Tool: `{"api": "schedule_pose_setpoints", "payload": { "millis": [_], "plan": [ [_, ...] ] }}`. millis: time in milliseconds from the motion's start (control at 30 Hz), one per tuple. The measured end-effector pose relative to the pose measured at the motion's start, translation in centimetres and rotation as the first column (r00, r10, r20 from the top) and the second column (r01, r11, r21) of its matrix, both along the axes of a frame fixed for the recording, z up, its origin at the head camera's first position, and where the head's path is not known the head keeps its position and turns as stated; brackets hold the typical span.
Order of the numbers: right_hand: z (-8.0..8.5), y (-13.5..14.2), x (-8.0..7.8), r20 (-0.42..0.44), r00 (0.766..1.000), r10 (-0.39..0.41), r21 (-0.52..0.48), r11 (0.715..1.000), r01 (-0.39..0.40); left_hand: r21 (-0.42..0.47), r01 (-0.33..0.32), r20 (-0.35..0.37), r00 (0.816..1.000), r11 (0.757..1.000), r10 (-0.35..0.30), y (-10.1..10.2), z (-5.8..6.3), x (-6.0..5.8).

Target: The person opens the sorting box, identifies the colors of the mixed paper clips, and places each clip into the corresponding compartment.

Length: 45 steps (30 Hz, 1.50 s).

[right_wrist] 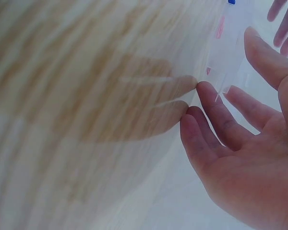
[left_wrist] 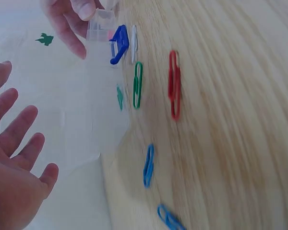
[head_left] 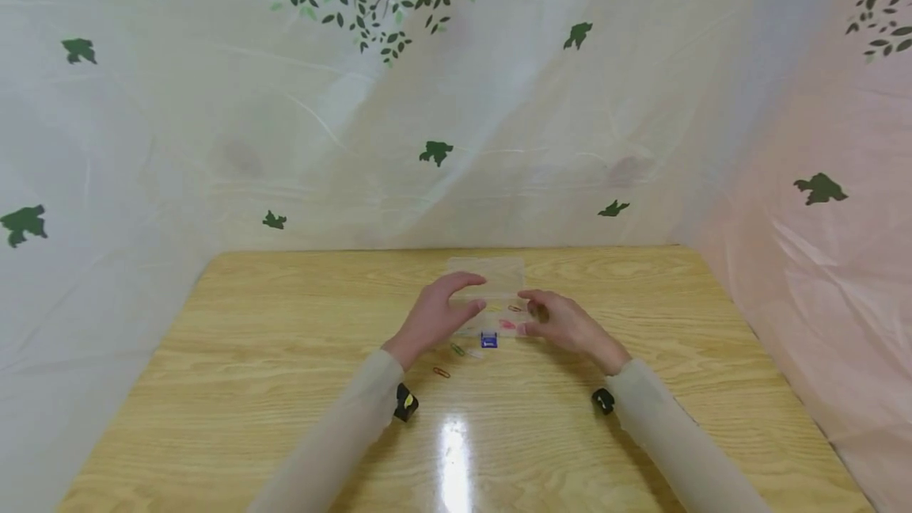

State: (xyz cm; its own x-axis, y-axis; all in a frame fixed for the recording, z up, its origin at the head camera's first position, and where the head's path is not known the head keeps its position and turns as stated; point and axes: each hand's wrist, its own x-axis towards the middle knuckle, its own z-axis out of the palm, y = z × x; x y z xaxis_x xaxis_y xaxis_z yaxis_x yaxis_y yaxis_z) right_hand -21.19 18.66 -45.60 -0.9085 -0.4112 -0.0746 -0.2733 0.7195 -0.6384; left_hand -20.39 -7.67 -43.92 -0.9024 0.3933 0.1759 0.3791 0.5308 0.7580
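Note:
A clear plastic box (head_left: pixel 466 330) lies on the table with its clear lid (head_left: pixel 504 267) raised or folded back and a blue latch (head_left: pixel 488 340) at its front. Inside show a yellow paper clip (head_left: pixel 495 308), a dark red paper clip (head_left: pixel 514 308) and something pink (head_left: pixel 507 324). My left hand (head_left: pixel 440 313) hovers by the box's left side, fingers spread and holding nothing. At the right side, my right hand (head_left: pixel 566 325) has fingertips resting on the table, thumb and index finger at the box's edge. Before the box lie green (head_left: pixel 457 349), white (head_left: pixel 474 354) and red (head_left: pixel 442 373) paper clips.
Two blue paper clips, one (left_wrist: pixel 148 165) nearer the box and another (left_wrist: pixel 171 218) farther off, lie on the table on the left side. The wooden table (head_left: pixel 285 299) ends at a pale curtain (head_left: pixel 342 204) with leaf prints. Each wrist carries a small black camera.

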Motion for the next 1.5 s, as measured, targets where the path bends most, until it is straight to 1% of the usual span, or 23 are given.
{"api": "schedule_pose_setpoints", "payload": {
  "millis": [233, 333, 500, 667, 800, 900, 1067, 1200, 1333, 1500],
  "plan": [
    [-0.1, 0.0, -0.1, 0.009, 1.000, -0.006, 0.001, 1.000, 0.006, -0.039, -0.016, -0.005, 1.000, 0.999, 0.016, -2.1, 0.2, 0.9],
    [-0.2, -0.1, -0.2, 0.023, 1.000, -0.014, -0.005, 1.000, 0.014, -0.044, -0.007, -0.001, 1.000, 0.999, 0.007, -3.0, 0.3, 1.2],
    [-0.3, -0.1, -0.2, 0.042, 0.999, -0.024, -0.012, 1.000, 0.025, -0.086, 0.017, -0.032, 0.999, 0.996, -0.019, -4.1, 0.3, 1.7],
    [-0.4, -0.1, -0.1, 0.044, 0.999, -0.022, -0.019, 1.000, 0.023, -0.137, 0.028, -0.090, 0.995, 0.990, -0.041, -5.0, 0.1, 2.3],
    [-0.4, -0.1, 0.0, 0.049, 0.999, -0.025, -0.021, 0.999, 0.026, -0.206, 0.030, -0.156, 0.986, 0.978, -0.063, -5.9, -0.3, 2.9],
    [-0.3, -0.1, 0.0, 0.048, 0.999, -0.024, -0.015, 1.000, 0.025, -0.263, 0.028, -0.171, 0.982, 0.964, -0.076, -6.6, -0.6, 3.5],
    [-0.3, 0.1, 0.0, 0.049, 0.998, -0.028, -0.009, 1.000, 0.029, -0.332, 0.028, -0.154, 0.984, 0.943, -0.084, -7.6, -0.7, 4.5],
    [-0.3, 0.2, 0.0, 0.033, 0.999, -0.019, -0.004, 1.000, 0.019, -0.375, 0.028, -0.152, 0.984, 0.927, -0.091, -8.3, -1.0, 5.0],
    [-0.2, 0.1, 0.0, 0.036, 0.999, -0.018, -0.003, 1.000, 0.019, -0.402, 0.025, -0.159, 0.982, 0.916, -0.097, -8.9, -1.3, 5.2],
    [-0.2, 0.0, 0.0, 0.045, 0.999, -0.022, 0.000, 1.000, 0.022, -0.423, 0.030, -0.141, 0.985, 0.906, -0.098, -9.4, -1.5, 5.0]
  ]
}}
